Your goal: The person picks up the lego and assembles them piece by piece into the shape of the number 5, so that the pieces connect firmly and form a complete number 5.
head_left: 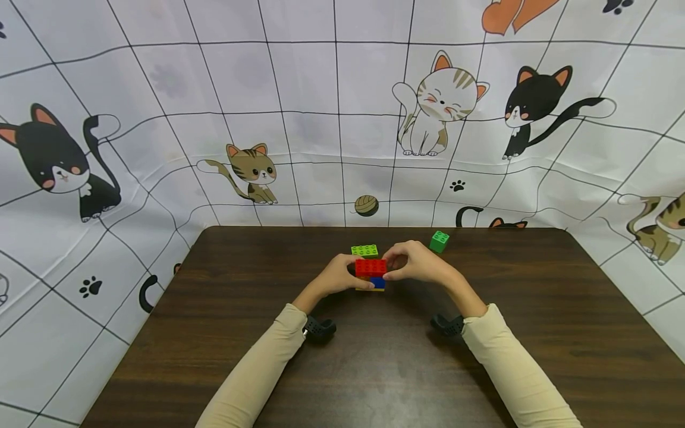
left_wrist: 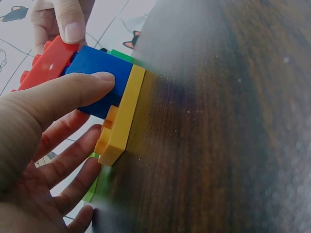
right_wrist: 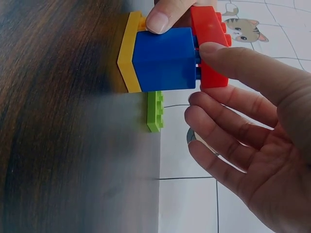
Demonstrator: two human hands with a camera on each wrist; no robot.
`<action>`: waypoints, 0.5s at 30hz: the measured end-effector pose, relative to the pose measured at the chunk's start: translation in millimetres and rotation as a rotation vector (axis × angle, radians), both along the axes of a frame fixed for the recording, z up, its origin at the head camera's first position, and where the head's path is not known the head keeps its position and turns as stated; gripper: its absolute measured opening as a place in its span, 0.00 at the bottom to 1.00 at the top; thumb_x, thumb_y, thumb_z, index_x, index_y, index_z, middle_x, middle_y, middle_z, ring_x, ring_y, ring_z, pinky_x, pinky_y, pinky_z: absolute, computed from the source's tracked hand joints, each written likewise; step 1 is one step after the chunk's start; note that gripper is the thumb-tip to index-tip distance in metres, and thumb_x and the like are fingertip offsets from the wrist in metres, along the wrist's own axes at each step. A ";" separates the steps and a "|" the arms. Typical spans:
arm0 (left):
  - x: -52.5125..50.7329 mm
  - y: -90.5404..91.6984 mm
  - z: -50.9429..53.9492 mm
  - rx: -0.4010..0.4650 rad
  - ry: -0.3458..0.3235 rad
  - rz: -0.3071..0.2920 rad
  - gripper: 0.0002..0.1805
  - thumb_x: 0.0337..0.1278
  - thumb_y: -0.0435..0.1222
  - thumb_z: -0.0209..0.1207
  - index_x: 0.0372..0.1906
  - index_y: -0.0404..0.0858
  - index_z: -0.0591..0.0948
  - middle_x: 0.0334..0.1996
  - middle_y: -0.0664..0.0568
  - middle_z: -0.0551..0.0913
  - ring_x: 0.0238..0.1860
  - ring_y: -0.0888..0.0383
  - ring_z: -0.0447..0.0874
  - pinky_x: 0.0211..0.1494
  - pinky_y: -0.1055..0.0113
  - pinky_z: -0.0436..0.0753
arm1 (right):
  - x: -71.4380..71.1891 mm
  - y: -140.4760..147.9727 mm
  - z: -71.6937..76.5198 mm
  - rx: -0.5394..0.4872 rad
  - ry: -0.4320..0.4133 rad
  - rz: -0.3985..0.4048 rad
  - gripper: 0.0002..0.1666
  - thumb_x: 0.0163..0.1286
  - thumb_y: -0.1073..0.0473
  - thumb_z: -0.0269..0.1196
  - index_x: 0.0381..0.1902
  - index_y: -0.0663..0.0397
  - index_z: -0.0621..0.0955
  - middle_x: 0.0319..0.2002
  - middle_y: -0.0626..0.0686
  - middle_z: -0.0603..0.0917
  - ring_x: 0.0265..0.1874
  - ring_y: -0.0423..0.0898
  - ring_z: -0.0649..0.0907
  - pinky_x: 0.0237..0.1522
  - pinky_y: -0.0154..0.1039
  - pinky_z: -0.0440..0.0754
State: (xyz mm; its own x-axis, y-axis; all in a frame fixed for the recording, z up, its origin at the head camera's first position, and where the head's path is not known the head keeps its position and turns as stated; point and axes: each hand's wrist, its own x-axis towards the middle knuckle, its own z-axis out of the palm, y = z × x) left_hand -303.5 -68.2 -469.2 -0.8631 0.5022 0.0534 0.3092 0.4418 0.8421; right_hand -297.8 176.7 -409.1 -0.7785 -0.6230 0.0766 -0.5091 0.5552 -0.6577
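Just below the head view's centre, I'm watching the left hand (head_left: pixel 337 275) gripping the blue brick (head_left: pixel 379 283) on the yellow brick (left_wrist: pixel 127 116) — the right hand (head_left: pixel 416 263) is pinching the red brick (head_left: pixel 371 267) above.

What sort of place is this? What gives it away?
Probably an indoor recording corner, though whether home or studio I can't tell: a dark wood-grain table, a creased cat-print sheet behind it, and a few toy bricks.

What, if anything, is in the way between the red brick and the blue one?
Nothing visible: only the studs of the blue brick show in the narrow gap under the red brick.
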 end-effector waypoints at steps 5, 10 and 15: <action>0.4 0.4 0.3 0.020 0.000 -0.007 0.21 0.50 0.37 0.76 0.51 0.36 0.86 0.42 0.49 0.91 0.39 0.59 0.83 0.50 0.65 0.84 | 2.0 -0.7 0.4 -0.005 0.009 0.010 0.18 0.61 0.56 0.76 0.46 0.59 0.87 0.40 0.54 0.88 0.36 0.43 0.86 0.42 0.38 0.87; 1.8 0.9 2.1 0.042 -0.001 -0.005 0.20 0.50 0.37 0.77 0.49 0.35 0.87 0.42 0.47 0.91 0.37 0.60 0.83 0.47 0.67 0.84 | 2.7 -1.4 1.3 -0.003 0.016 0.014 0.18 0.62 0.57 0.75 0.47 0.60 0.87 0.40 0.55 0.88 0.37 0.43 0.86 0.43 0.38 0.87; 3.0 1.0 3.7 0.061 -0.012 -0.001 0.20 0.49 0.36 0.77 0.48 0.34 0.87 0.41 0.45 0.91 0.36 0.60 0.83 0.46 0.68 0.84 | 3.3 -2.1 2.2 0.004 0.017 0.018 0.18 0.62 0.57 0.75 0.48 0.61 0.87 0.40 0.55 0.88 0.37 0.44 0.85 0.43 0.39 0.87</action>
